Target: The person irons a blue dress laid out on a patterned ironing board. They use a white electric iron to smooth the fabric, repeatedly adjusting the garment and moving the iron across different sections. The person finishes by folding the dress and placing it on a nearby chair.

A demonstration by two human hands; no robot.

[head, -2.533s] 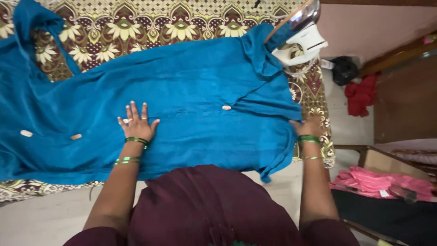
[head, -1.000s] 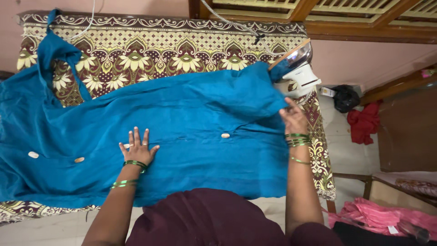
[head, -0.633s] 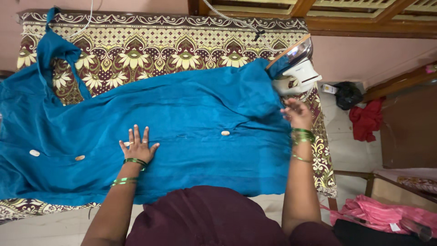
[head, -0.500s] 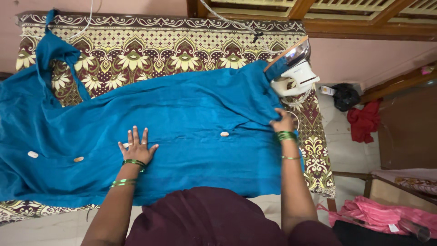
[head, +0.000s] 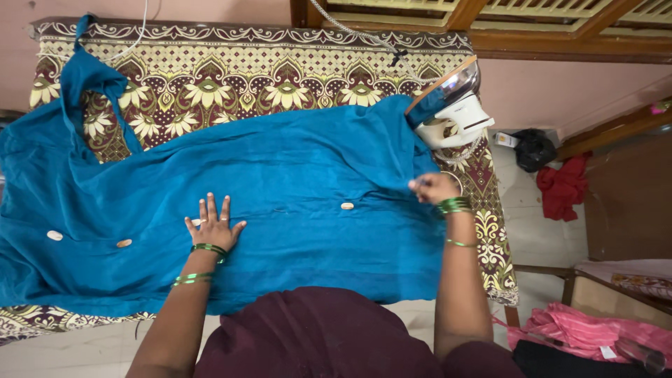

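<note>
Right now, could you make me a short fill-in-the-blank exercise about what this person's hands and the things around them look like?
1. The left hand lies flat, fingers spread, on the ____ garment.
2. The right hand pinches the garment's edge just below the white ____, which stands tilted at the table's right end.
3. Both wrists wear green ____.
4. The patterned cloth under the garment shows a ____ design.

Missing words: blue; iron; bangles; floral

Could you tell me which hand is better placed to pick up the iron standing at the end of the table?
Probably the right hand: it lies just below the iron, pinching the blue garment's edge, while the left hand presses flat mid-cloth.
</note>
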